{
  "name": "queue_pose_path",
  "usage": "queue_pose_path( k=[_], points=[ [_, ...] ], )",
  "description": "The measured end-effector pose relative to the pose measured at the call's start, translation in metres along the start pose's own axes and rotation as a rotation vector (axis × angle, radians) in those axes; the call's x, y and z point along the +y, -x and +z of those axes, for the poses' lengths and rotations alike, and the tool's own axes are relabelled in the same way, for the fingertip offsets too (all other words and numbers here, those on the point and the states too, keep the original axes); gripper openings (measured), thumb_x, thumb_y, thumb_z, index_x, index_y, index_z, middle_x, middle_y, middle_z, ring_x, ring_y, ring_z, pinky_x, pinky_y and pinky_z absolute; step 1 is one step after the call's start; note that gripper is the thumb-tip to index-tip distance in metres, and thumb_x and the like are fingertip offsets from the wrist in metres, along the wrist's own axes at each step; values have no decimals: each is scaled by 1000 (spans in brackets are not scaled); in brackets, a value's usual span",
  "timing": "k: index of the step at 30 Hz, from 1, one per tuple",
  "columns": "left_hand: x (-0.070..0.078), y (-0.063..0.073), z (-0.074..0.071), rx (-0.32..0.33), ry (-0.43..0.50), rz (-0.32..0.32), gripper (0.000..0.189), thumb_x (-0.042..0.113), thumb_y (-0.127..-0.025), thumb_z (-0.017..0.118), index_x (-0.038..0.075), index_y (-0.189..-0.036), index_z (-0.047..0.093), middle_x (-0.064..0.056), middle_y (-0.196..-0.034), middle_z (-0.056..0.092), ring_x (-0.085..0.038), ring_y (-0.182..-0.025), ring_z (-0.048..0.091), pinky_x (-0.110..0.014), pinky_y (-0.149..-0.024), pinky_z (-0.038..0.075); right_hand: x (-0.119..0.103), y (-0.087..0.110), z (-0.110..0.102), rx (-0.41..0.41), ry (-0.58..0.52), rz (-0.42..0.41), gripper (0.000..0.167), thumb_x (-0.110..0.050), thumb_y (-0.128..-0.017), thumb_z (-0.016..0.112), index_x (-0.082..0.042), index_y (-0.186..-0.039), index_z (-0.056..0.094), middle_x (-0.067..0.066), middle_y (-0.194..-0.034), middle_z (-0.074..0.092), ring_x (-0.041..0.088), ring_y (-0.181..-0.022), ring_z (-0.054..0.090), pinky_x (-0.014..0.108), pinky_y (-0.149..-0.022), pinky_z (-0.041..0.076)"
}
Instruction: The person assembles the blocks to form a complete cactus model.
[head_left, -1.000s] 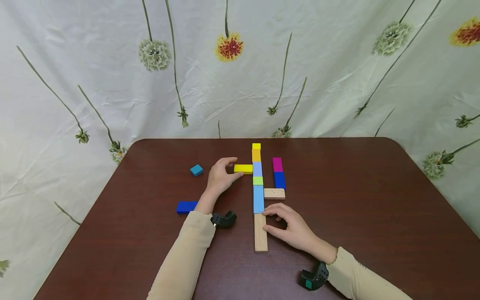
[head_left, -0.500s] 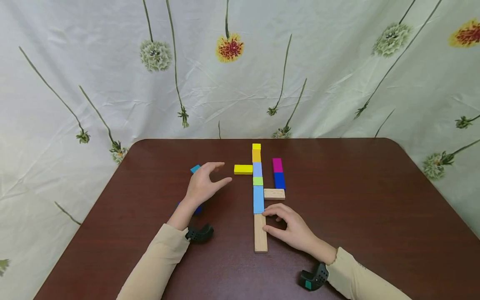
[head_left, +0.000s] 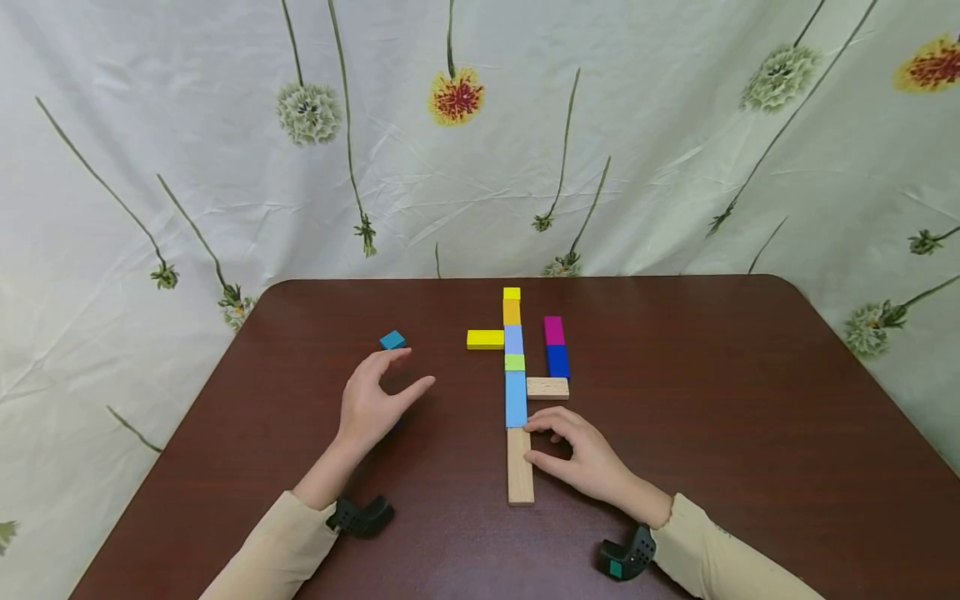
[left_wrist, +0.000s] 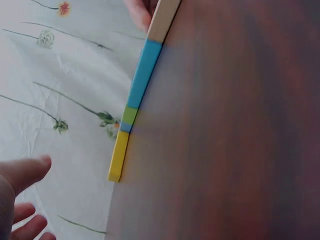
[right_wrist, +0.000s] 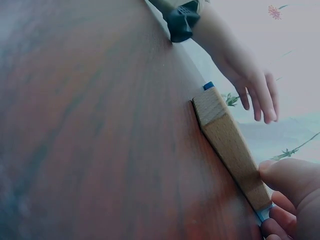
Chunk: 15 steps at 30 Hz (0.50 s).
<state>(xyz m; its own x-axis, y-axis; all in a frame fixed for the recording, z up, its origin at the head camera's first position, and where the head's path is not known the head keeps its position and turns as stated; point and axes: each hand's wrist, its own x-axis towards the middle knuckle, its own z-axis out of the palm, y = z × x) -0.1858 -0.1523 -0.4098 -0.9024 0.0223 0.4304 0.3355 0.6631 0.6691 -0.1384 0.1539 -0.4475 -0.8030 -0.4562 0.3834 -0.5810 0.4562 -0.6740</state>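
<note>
My left hand (head_left: pixel 367 404) hovers left of the blocks, its thumb and fingers spread apart with nothing between them. Beneath it a dark blue block (right_wrist: pixel 208 86) is almost wholly hidden in the head view. A small teal block (head_left: pixel 392 339) lies just beyond its fingertips. With thumb and fingertips, my right hand (head_left: pixel 588 458) touches the right side of a long plain wooden block (head_left: pixel 521 475), near where it meets a light blue block (head_left: pixel 516 400). Further up the same row come a green block (head_left: pixel 514 362), a periwinkle block (head_left: pixel 513 339) and an orange block (head_left: pixel 512 312).
A yellow block (head_left: pixel 485 339) juts left from the row. On the right, a short wooden block (head_left: pixel 547 388) adjoins the light blue one, with a blue block (head_left: pixel 558 361) and a magenta block (head_left: pixel 553 330) beyond it. A flowered cloth (head_left: pixel 660 150) hangs behind the brown table (head_left: pixel 712 400).
My left hand has withdrawn from the yellow side block, moving left and toward me until it covers the dark blue block. The teal block is uncovered again. My right hand stays put.
</note>
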Motion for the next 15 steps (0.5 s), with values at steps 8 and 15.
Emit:
queue_pose_path(
  k=[8,15],
  points=[
    [-11,20,-4,96,-104,-39,64,39,-66,84,8,-117,63,-10,-119,58,-33,-117,41,-57,-91,26,2,0,2,8,2,-18,29,-25,-83,73,-17,-110,65,-4,-112,60,11,-97,55,26,-75,48],
    [-16,31,-10,36,-135,-137,75,42,-65,83,6,-125,57,-16,-128,49,-37,-123,32,-59,-94,24,1,0,1,13,6,-6,30,-26,-83,74,-18,-110,66,-6,-113,59,10,-97,54,25,-75,48]
  ],
)
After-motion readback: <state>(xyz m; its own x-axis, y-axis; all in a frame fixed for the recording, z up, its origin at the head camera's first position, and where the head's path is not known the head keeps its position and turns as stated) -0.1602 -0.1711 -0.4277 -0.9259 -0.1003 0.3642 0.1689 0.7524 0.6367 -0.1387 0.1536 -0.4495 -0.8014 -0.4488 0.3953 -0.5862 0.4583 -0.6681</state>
